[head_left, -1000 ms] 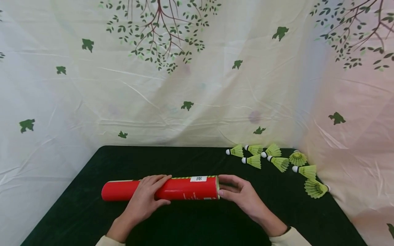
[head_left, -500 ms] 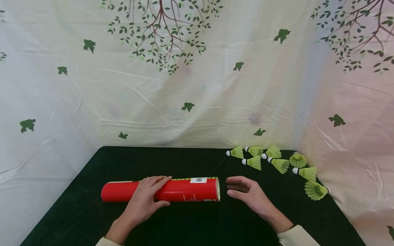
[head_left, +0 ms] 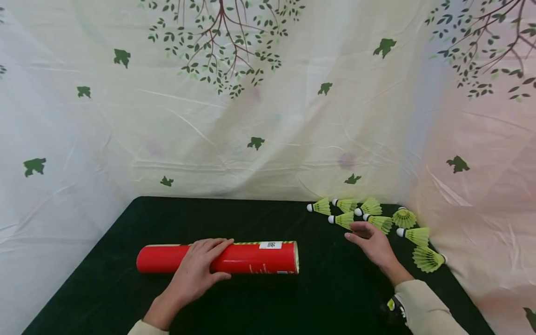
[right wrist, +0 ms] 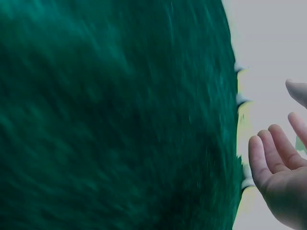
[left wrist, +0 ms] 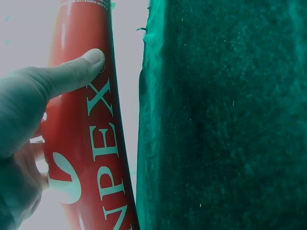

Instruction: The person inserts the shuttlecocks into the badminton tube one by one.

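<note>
A red shuttlecock tube (head_left: 264,260) lies on its side across the dark green cloth, its pale end facing right. My left hand (head_left: 198,265) grips it from above near the middle, thumb on the near side and fingers over the far side. In the left wrist view the thumb presses on the red wall of the tube (left wrist: 79,129), beside large pale letters. To the right, my right hand (head_left: 372,242) holds nothing, with fingers and thumb spread apart. It overlaps the nearest yellow shuttlecocks (head_left: 342,219) in the head view. Extended fingers show on the right hand (right wrist: 283,177) in its wrist view.
Several yellow shuttlecocks with white tips lie along the back right edge of the cloth-covered table (head_left: 234,307); the nearest shuttlecock (head_left: 428,259) sits at the right edge. A pale curtain (head_left: 188,139) printed with leaves and birds hangs close behind the table.
My right hand has left the tube's right end and moved right and away from me, up to the shuttlecocks. The left hand and tube have stayed in place.
</note>
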Available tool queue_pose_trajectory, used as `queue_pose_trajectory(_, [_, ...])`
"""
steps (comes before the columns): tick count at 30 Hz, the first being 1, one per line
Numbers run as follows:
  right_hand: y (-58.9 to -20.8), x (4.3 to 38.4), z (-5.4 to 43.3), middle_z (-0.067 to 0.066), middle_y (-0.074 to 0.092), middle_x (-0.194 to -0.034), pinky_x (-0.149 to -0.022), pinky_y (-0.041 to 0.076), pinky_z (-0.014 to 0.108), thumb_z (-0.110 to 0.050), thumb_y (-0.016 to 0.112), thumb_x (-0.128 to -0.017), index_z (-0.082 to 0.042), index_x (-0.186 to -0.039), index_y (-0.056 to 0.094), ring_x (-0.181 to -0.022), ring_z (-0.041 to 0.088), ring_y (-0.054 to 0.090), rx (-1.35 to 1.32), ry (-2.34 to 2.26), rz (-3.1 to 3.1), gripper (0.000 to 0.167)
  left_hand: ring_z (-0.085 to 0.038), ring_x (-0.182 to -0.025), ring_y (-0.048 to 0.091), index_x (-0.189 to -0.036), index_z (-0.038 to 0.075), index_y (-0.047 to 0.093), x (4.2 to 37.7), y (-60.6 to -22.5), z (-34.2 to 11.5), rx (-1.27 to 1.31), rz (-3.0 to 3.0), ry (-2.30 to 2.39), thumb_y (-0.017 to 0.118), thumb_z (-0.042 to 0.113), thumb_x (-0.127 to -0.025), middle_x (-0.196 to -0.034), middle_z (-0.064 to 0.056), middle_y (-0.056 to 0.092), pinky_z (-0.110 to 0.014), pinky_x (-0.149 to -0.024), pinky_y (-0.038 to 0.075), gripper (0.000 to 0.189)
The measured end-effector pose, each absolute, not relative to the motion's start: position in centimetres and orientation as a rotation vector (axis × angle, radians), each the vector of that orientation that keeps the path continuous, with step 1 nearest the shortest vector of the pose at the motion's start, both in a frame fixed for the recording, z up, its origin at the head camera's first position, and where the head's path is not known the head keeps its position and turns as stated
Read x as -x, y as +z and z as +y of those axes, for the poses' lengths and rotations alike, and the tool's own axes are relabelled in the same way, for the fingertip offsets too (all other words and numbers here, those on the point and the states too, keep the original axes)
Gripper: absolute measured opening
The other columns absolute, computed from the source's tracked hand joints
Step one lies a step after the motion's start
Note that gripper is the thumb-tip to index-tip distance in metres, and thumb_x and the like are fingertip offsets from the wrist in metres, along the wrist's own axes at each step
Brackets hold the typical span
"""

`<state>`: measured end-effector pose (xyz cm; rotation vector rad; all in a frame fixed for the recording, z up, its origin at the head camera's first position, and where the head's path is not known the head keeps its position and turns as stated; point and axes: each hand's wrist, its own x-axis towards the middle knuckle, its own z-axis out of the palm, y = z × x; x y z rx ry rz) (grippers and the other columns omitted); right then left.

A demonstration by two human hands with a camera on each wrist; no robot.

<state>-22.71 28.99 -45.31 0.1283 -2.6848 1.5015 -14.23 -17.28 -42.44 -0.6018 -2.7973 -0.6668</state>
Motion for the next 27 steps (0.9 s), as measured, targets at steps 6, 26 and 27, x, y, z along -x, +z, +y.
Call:
queue_pose_trajectory(6, [-45.9,24.7,30.4,0.031,0.046,-0.143,-0.103,0.043,0.058,-0.030,0.068,-0.098,0.002,-0.145,0.044,-0.129,0.046,0.048,-0.033,1.524,-2.702,0.062,-0.023,-0.124,0.049,-0.147,0.033,0.050,14.0,-42.5,-17.4,0.606,-2.793,-0.665,0.090,0.030,-0.073,-0.138,0.003,0.057,-0.059,-0.104,0.040,0.084])
queue_pose_trajectory(26, [-46.7,28.6,30.4,0.031,0.026,-0.158,-0.106,0.035,0.063,-0.031,0.065,-0.099,0.001,-0.157,0.024,-0.139,0.052,0.030,-0.040,1.452,-2.849,0.079,-0.022,-0.124,0.049,-0.147,0.034,0.051,14.1,-42.5,-17.1,0.591,-2.822,-0.676,0.091,0.029,-0.073,-0.138,0.004,0.056,-0.059,-0.104,0.038,0.084])
queue_pose_trajectory(27, [-46.7,28.6,30.4,0.031,0.027,-0.157,-0.106,0.036,0.063,-0.031,0.065,-0.099,0.000,-0.157,0.026,-0.139,0.052,0.031,-0.048,1.448,-2.848,0.077,-0.022,-0.124,0.049,-0.147,0.034,0.051,14.1,-42.5,-17.1,0.590,-2.823,-0.675,0.091,0.029,-0.073,-0.138,0.004,0.056,-0.059,-0.105,0.038,0.084])
